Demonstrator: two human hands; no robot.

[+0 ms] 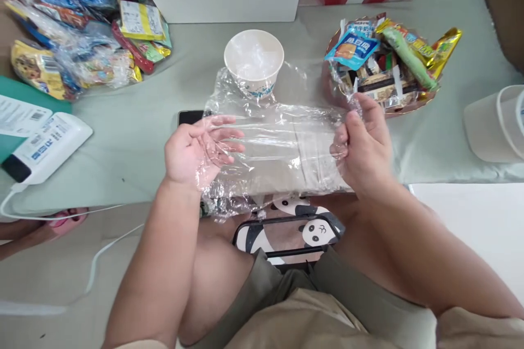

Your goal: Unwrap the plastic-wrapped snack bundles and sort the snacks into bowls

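Note:
A clear plastic bag (282, 147) is stretched between my two hands above the near edge of the pale green table (135, 131). My left hand (196, 150) has its fingers spread apart and seems to lie inside the bag's left end, under the film. My right hand (362, 144) is closed, pinching the bag's right edge. Just beyond the bag stands a white paper bowl (254, 62) lined with clear plastic.
A plate of wrapped snacks (393, 60) stands at the right, a pile of snack packets (77, 27) at the back left. A white device with a cable (45, 147) lies at the left, white cups (497, 122) at the far right. A panda-print item (286, 232) rests on my lap.

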